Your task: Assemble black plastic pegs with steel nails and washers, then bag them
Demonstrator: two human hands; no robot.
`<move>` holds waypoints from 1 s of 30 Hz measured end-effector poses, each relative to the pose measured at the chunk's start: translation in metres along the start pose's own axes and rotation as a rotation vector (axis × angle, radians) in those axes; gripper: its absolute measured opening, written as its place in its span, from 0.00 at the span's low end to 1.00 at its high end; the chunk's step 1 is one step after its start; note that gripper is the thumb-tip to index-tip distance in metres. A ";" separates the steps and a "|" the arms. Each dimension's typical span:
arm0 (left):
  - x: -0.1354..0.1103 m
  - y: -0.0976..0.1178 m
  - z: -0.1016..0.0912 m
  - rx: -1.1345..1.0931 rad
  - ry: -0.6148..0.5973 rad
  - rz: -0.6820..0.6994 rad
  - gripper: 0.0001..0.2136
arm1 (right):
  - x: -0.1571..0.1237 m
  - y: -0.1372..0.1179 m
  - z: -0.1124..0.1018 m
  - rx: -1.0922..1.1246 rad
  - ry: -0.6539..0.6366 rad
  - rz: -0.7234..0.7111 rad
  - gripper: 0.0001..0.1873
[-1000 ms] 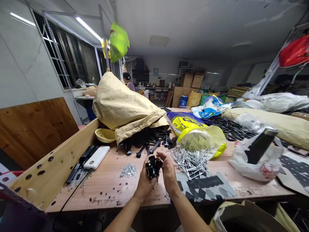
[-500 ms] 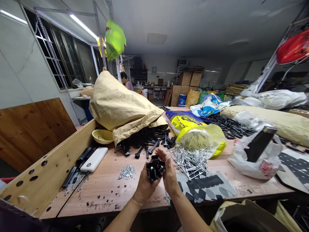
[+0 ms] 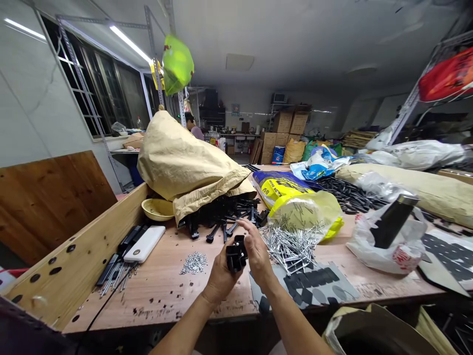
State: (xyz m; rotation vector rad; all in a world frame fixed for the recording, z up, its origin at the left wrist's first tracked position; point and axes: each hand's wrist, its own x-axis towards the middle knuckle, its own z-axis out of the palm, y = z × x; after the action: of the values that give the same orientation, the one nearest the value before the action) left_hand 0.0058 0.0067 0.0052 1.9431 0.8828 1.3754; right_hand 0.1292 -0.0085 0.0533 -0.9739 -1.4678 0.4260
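Observation:
Both of my hands meet above the near edge of the wooden workbench (image 3: 166, 291). My left hand (image 3: 219, 277) cups a black plastic part (image 3: 235, 256) from below, fingers wrapped round it. My right hand (image 3: 255, 254) grips the same part from the right side, thumb and fingers closed on it. Just right of my hands lies a spread of long silver nails (image 3: 290, 244) spilling from a yellow bag (image 3: 306, 209). Left of them sits a small heap of silver washers (image 3: 194, 261). Behind, more black plastic parts (image 3: 225, 214) pour from under a tan paper sack (image 3: 185, 162).
A white power bank (image 3: 145, 243) and black strips lie at the left by the wooden side board (image 3: 79, 246). A yellow bowl (image 3: 157, 209) sits behind. A black bottle in a white plastic bag (image 3: 389, 231) stands right. A person is far back behind the sack.
My hands have lifted slightly and turned the black part between them; the right hand now reaches further over its top. The view has shifted a little.

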 end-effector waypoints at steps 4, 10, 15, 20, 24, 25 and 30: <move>0.006 0.004 -0.007 0.020 0.017 0.006 0.29 | 0.003 -0.008 -0.004 -0.052 -0.019 -0.024 0.27; 0.015 0.007 -0.015 -0.040 0.085 0.007 0.29 | 0.005 -0.024 -0.016 -0.038 0.017 -0.087 0.29; 0.017 0.011 -0.017 -0.112 0.097 -0.040 0.27 | 0.001 -0.029 -0.014 -0.060 0.015 -0.085 0.27; 0.014 0.013 -0.019 -0.140 0.084 -0.045 0.27 | -0.002 -0.029 -0.011 -0.059 0.000 -0.083 0.27; 0.010 0.015 -0.015 -0.120 -0.005 0.001 0.29 | 0.005 -0.035 -0.008 -0.088 -0.035 -0.113 0.28; 0.009 0.016 -0.014 -0.110 -0.035 0.011 0.28 | 0.007 -0.036 -0.006 -0.114 -0.052 -0.130 0.27; 0.009 0.018 -0.009 -0.100 -0.078 0.008 0.18 | 0.005 -0.038 0.003 -0.335 -0.218 -0.217 0.20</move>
State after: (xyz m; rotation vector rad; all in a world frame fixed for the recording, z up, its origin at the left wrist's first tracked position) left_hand 0.0023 0.0036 0.0267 1.9126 0.7565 1.3139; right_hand 0.1153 -0.0259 0.0852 -1.0377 -1.8628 0.1311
